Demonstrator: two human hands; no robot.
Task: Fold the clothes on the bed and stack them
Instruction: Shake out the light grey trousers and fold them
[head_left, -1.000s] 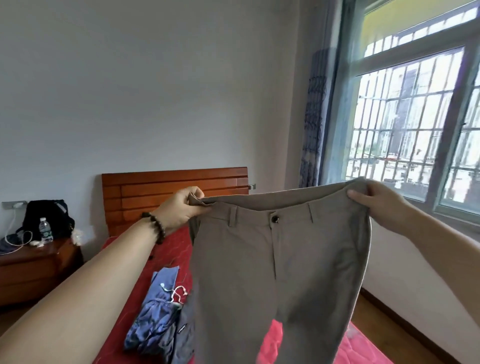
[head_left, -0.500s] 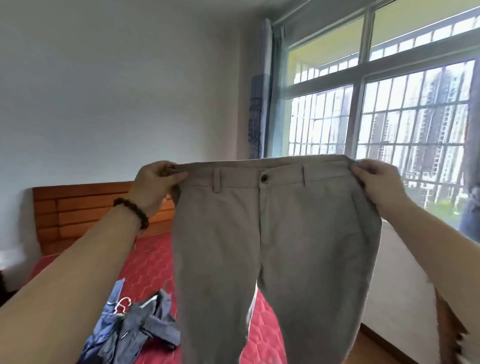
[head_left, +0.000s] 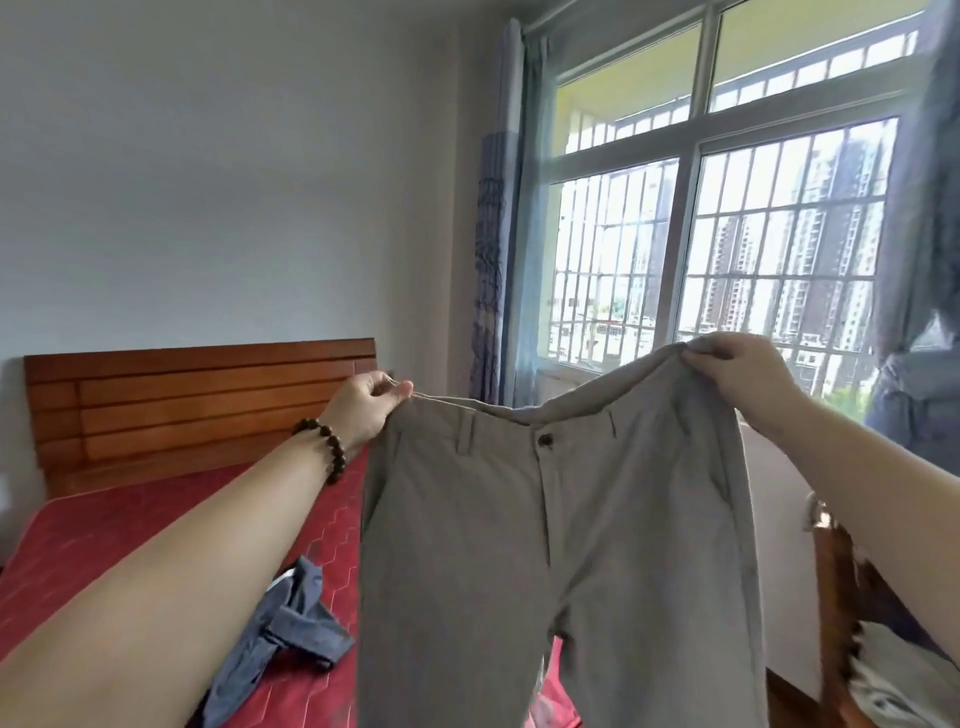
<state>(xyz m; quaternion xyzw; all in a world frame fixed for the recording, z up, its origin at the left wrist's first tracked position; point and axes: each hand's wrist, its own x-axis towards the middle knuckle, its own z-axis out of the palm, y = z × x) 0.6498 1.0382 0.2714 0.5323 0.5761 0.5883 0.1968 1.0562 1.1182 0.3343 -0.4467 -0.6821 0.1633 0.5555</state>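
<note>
Grey trousers (head_left: 561, 545) hang in the air above the red bed (head_left: 130, 525), front side toward the camera, button fastened. The left hand (head_left: 363, 408) pinches one end of the waistband between thumb and curled fingers; the right hand (head_left: 737, 369) grips the other end, held higher, so the waistband sags between them. A blue-grey garment (head_left: 283, 629) lies crumpled on the mattress, possibly a shirt. A wooden headboard (head_left: 197, 400) stands against the wall.

Beige trousers (head_left: 561, 545) hang upright — blue garment (head_left: 280, 629) crumpled, prob. shirt.
</note>
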